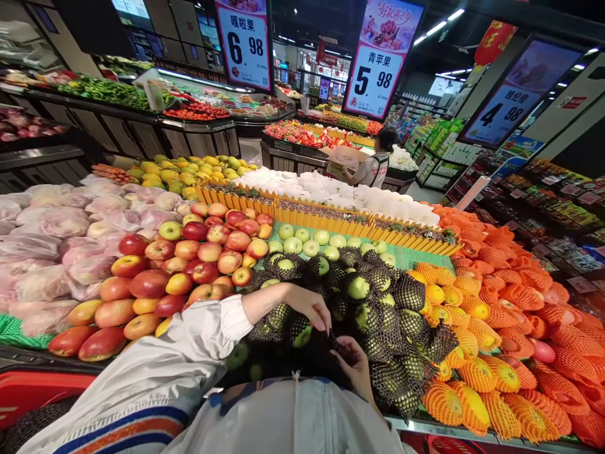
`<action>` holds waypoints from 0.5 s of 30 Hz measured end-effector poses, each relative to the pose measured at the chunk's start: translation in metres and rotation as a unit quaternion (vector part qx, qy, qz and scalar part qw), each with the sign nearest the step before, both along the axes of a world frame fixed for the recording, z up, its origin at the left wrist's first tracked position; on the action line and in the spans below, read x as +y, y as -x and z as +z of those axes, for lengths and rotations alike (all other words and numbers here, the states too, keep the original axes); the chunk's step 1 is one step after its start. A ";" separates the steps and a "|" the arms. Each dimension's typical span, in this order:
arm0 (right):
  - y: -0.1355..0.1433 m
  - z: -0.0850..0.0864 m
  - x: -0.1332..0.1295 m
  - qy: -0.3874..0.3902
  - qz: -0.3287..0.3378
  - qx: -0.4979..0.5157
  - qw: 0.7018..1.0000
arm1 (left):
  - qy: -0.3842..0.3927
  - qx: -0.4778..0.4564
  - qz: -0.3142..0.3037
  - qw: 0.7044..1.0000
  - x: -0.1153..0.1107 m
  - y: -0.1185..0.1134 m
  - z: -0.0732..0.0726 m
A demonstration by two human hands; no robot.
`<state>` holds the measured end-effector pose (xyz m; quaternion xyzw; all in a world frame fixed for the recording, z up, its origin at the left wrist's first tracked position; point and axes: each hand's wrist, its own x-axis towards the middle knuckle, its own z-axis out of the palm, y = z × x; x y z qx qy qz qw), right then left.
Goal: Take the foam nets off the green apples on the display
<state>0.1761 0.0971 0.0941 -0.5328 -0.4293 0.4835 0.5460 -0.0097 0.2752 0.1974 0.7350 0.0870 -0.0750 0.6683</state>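
Note:
My left hand (309, 307) reaches over the green apples (358, 288), its fingers pinched and pointing down. Lower and to the right, my right hand (353, 364) is curled with thumb and fingers together. Between the two hands is a dark foam net sleeve (336, 344), which both sets of fingertips grip. Whether an apple is inside that sleeve is hidden in shadow. Many of the green apples around my hands wear black foam nets (410, 291); a row of bare green apples (311, 248) lies behind them.
Red-yellow apples (149, 284) and bagged fruit (61, 224) are piled left. Orange-netted fruit (472, 403) fills the right. A yellow picket divider (324, 217) runs behind, with white-wrapped fruit (340, 192) beyond. A person (375, 165) stands farther back. A red bin (42, 394) sits at lower left.

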 end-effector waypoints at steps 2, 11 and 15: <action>-0.001 -0.003 -0.002 0.028 0.004 0.012 1.000 | -0.030 0.000 0.035 0.999 0.022 0.003 -0.005; -0.017 -0.007 -0.024 0.087 0.016 0.197 0.976 | -0.301 0.178 0.538 0.767 0.144 0.055 -0.032; -0.030 -0.015 -0.036 0.111 -0.017 0.231 0.966 | -0.336 0.198 0.539 0.747 0.160 0.073 -0.048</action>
